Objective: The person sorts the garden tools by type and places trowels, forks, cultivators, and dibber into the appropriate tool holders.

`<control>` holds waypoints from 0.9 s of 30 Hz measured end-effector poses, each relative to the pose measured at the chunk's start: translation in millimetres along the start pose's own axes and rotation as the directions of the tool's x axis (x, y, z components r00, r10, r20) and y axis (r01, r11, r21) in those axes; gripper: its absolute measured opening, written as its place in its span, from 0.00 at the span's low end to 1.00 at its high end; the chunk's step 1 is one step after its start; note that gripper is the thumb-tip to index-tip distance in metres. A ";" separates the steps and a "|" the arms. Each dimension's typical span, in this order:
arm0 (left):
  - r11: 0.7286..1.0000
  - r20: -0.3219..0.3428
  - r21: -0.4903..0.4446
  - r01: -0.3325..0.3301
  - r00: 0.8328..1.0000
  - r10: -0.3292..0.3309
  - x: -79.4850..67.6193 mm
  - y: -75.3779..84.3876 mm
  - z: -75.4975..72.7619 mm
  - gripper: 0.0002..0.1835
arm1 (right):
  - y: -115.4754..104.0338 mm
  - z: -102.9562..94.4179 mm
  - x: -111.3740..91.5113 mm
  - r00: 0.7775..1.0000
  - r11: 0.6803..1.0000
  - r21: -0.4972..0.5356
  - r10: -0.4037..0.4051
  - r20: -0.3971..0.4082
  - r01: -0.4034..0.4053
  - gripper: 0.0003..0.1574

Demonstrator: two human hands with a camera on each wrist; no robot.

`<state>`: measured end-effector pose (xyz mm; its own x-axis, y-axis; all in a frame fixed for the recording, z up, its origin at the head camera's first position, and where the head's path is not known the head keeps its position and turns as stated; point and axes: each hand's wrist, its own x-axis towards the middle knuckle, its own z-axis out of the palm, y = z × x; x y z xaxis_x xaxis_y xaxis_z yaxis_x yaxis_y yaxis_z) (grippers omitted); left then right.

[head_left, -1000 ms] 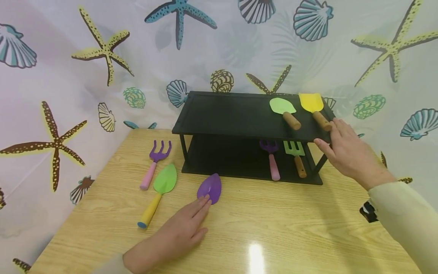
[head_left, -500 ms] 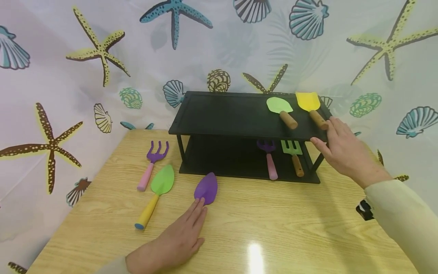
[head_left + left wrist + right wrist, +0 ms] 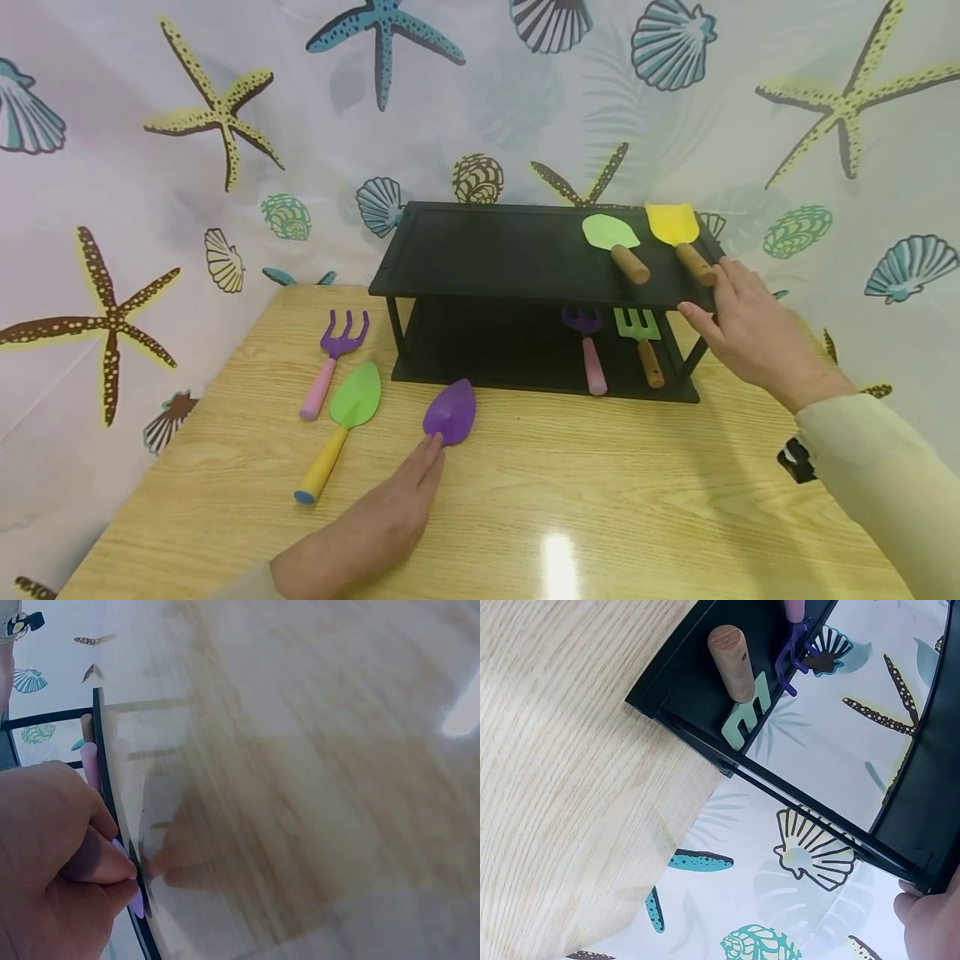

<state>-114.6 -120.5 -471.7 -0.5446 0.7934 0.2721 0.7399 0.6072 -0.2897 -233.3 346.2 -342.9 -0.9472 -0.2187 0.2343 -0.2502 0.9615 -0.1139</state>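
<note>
My left hand (image 3: 386, 512) lies over the handle of a purple trowel (image 3: 450, 412) on the table. Only the trowel's blade shows in the head view; the handle is hidden beneath the hand. In the left wrist view, the thumb and fingers (image 3: 101, 874) are curled together in a pinch, with slivers of purple behind them. My right hand (image 3: 750, 325) grips the front right corner of a black two-tier shelf (image 3: 510, 250), thumb at its front edge and fingers along its side. In the right wrist view, part of that hand (image 3: 934, 922) shows by the upper tier.
A pale green trowel (image 3: 611, 232) and a yellow shovel (image 3: 671, 223) lie on the upper tier's right side. Below lie a purple fork (image 3: 594, 362) and a green fork (image 3: 641, 325). Left on the table are another purple fork (image 3: 321, 387) and a green trowel (image 3: 356, 396).
The left hand's fingers, spread flatter half a second ago, have drawn in over the purple trowel's handle. The right hand stays at the shelf corner. The head view has shifted slightly.
</note>
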 end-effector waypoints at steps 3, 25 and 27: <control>1.000 -0.016 -0.010 -0.003 1.000 0.003 1.6 -2.7 -3.6 0.30 | 0.4 0.2 0.0 1.000 1.000 0.000 0.006 0.005 -0.006 0.54; 0.995 -0.090 -0.082 -0.055 0.995 0.047 37.0 -24.6 -57.6 0.30 | -0.7 -1.3 -1.2 1.000 1.000 0.001 0.012 0.022 -0.012 0.55; 0.990 -0.121 -0.123 -0.072 0.991 0.057 40.9 -25.5 -64.6 0.31 | -0.9 -1.2 -1.6 1.000 1.000 0.005 0.012 0.017 -0.012 0.55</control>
<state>-130.2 -106.4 -393.9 -0.4500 0.8155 0.3641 0.8199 0.5388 -0.1936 -231.3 345.9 -342.0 -0.9535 -0.2097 0.2164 -0.2394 0.9633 -0.1214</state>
